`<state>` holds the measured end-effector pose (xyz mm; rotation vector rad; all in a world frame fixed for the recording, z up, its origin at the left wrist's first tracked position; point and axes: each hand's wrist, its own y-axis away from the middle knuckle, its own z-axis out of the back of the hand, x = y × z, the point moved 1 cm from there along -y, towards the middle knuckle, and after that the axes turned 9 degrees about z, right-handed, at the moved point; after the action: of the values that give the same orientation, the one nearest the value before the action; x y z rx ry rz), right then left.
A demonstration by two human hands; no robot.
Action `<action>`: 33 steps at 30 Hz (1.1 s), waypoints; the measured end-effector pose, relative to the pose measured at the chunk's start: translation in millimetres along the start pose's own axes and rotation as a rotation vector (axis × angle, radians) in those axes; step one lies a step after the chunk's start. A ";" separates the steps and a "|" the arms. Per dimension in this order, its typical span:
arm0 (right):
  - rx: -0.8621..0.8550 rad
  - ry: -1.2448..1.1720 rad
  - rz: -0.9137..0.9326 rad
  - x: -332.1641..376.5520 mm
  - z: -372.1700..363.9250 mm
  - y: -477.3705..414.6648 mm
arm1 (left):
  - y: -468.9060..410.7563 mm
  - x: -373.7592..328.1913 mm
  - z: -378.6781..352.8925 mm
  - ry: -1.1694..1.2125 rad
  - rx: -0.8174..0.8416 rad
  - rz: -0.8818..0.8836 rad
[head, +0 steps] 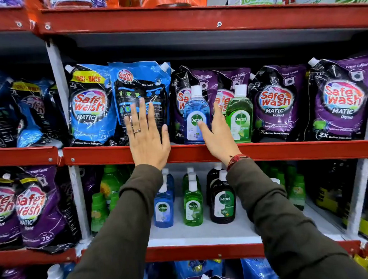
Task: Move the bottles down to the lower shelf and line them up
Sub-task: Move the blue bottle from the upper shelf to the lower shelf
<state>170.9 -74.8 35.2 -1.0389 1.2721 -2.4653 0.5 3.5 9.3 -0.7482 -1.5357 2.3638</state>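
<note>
Our left hand (146, 137) was spread flat and empty before a blue plastic detergent pouch (140, 99); our right hand (218, 135) was open too, reaching between two bottles without gripping either. On the red metal upper shelf (287, 149) stood a blue clear plastic bottle (195, 115) and a green clear plastic bottle (240, 114). Below, the white lower shelf (206, 233) held blue, green and dark brown bottles in a row.

My open left hand (147, 139) and right hand (218, 137) reach toward the blue bottle (196, 117) and green bottle (240, 116) on the upper shelf (287, 149).
</note>
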 end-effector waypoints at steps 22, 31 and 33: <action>-0.083 -0.386 -0.090 23.8 22.9 -11.5 | 7.3 27.7 -14.3 -0.018 0.019 -0.077; -0.046 -0.478 -0.110 24.2 5.4 40.2 | 53.8 37.7 -4.3 0.095 0.076 -0.100; -0.020 -0.499 -0.116 19.5 -3.2 57.0 | 76.7 44.1 -4.9 0.120 0.072 -0.102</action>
<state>145.8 -116.7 -0.2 -1.6402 1.0969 -2.0682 -27.6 -5.7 -74.2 -0.7621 -1.3980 2.2445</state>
